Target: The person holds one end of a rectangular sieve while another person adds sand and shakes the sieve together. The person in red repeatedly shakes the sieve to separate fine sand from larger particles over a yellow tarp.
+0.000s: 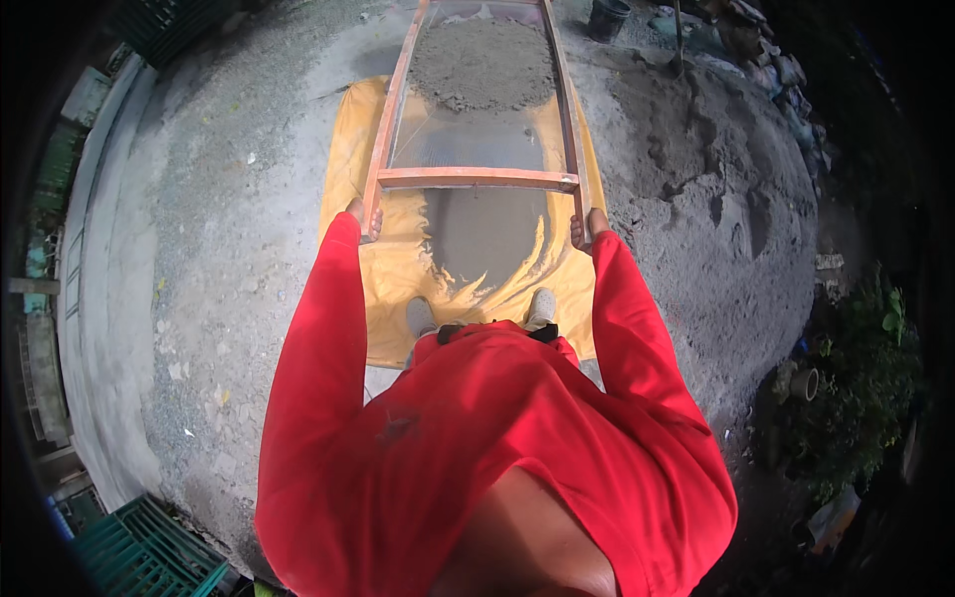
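Observation:
My left hand point(365, 221) is closed around the left handle of a wooden-framed mesh sieve point(477, 177). Around its right handle my right hand point(588, 228) is wrapped. Grey sand point(485, 63) lies in a heap on the far part of the mesh, while the nearer mesh shows mostly bare. Beneath the frame and my feet spreads a yellow tarp point(388, 291), with fine grey sand point(489, 235) on it between my hands and my shoes. The sieve's far end runs out of the top of the picture.
A large heap of grey sand point(716, 172) lies to the right, with a black bucket point(608, 20) and filled sacks point(783, 71) beyond. Plants and a pot point(804, 384) stand at the lower right. Green slatted metalwork point(153, 548) is at the lower left.

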The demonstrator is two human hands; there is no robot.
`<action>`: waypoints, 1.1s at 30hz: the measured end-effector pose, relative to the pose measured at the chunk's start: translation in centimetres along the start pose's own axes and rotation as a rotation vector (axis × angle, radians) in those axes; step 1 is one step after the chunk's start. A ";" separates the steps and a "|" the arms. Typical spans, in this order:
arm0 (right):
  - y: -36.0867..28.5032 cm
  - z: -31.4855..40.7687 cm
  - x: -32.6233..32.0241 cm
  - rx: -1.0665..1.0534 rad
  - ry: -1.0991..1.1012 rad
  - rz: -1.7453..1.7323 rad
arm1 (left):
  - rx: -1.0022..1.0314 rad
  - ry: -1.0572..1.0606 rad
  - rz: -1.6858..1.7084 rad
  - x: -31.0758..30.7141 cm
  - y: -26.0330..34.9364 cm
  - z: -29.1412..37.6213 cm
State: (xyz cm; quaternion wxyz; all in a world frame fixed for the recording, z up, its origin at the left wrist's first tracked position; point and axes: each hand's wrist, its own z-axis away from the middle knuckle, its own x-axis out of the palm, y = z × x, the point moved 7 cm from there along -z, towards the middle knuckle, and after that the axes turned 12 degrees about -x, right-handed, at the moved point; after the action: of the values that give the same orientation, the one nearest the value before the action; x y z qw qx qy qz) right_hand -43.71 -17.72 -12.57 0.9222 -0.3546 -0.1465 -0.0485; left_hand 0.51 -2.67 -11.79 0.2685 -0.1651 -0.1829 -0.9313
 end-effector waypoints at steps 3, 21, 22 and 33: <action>9.2 2.0 -4.8 -0.027 0.009 0.080 | -0.048 0.066 0.098 -3.1 -10.6 -3.1; -5.9 -0.8 1.2 -0.049 -0.041 0.008 | 0.071 0.122 0.059 2.3 3.8 1.6; -6.9 -1.0 1.4 -0.112 -0.024 0.030 | 0.136 0.097 0.082 2.4 4.8 2.0; 16.7 5.5 -11.1 0.040 0.037 -0.065 | -0.196 0.028 0.212 -3.5 -20.7 -3.4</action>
State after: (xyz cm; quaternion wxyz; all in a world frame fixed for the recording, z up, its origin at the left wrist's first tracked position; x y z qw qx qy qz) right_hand -52.34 -1.80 -22.77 0.9296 -0.3301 -0.1417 -0.0821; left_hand -8.99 13.77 -21.43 0.3504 -0.1959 -0.0689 -0.9133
